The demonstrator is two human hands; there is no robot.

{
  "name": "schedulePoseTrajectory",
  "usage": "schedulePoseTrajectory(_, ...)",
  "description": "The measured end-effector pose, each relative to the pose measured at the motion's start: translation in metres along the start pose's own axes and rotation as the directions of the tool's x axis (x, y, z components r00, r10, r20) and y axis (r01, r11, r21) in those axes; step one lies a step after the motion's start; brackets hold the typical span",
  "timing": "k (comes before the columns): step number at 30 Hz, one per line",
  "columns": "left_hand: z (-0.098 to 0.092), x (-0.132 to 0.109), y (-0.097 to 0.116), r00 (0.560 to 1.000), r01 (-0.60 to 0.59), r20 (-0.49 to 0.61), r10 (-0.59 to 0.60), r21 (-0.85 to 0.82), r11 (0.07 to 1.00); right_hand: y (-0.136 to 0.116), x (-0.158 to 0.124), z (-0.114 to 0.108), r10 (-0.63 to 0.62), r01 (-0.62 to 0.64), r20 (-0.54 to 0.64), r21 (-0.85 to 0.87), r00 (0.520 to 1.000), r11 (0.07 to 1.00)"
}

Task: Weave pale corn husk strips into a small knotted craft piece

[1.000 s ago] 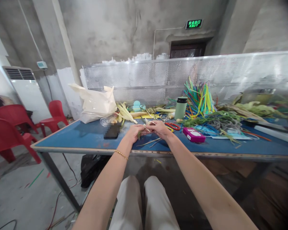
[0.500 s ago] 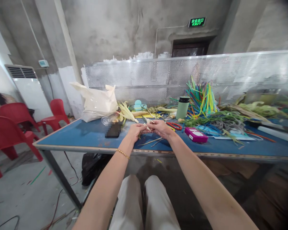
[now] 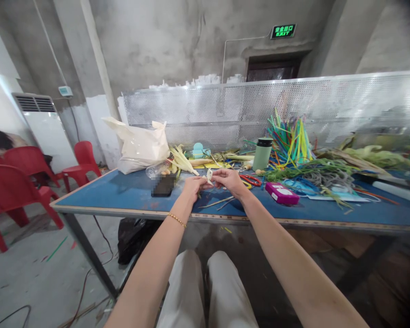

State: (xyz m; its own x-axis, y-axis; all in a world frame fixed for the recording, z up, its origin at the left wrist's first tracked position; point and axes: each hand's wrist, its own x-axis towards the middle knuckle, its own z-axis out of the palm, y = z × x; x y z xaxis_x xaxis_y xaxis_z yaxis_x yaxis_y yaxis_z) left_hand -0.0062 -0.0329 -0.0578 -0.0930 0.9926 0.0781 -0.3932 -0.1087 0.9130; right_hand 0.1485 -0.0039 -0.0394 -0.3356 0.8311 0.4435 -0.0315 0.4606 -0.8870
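Note:
Over the front part of the blue table (image 3: 123, 196), my hands meet at a small pale strip of what looks like corn husk (image 3: 209, 176). My left hand (image 3: 195, 186) pinches its lower end between thumb and fingers. The fingertips of my right hand (image 3: 229, 180) are closed at its right side, pinching it too. A bundle of pale corn husks (image 3: 183, 160) lies just behind my left hand. Thin dry stalks (image 3: 217, 202) lie under my hands, and red-handled scissors (image 3: 252, 180) rest right of my right hand.
A cream bag (image 3: 143, 148), a clear plastic container and a dark pixelated object (image 3: 164, 186) are at left. A green bottle (image 3: 262, 154), a purple box (image 3: 282, 193), colourful strips (image 3: 292, 141) and green and grey strands (image 3: 310, 173) are at right. A perforated metal panel (image 3: 198, 109) stands behind.
My right hand has drawn slightly back from my left, and the pale husk strip now stands more upright between them. The whole view has shifted a little.

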Motion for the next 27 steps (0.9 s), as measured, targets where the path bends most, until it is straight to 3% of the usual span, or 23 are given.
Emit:
schedulePoseTrajectory(11,0.0043,-0.0058,0.0008,0.997,-0.078,0.012,0.077,0.111,0.991,-0.0022,-0.0022,0.0018,-0.062,0.076,0.13,-0.101,0.989,0.992)
schedulePoseTrajectory(21,0.0011,-0.006,0.0012,0.982,-0.101,0.16,0.097,0.021,0.995,0.0005,-0.0011,0.0024,0.026,-0.026,0.011,-0.036,1.0,0.999)
schedulePoseTrajectory(27,0.0011,-0.0055,0.0029,0.985,-0.049,0.167,0.048,0.003,0.999,0.0028,-0.0001,0.0021,0.063,-0.064,-0.024,-0.04,0.998,0.997)
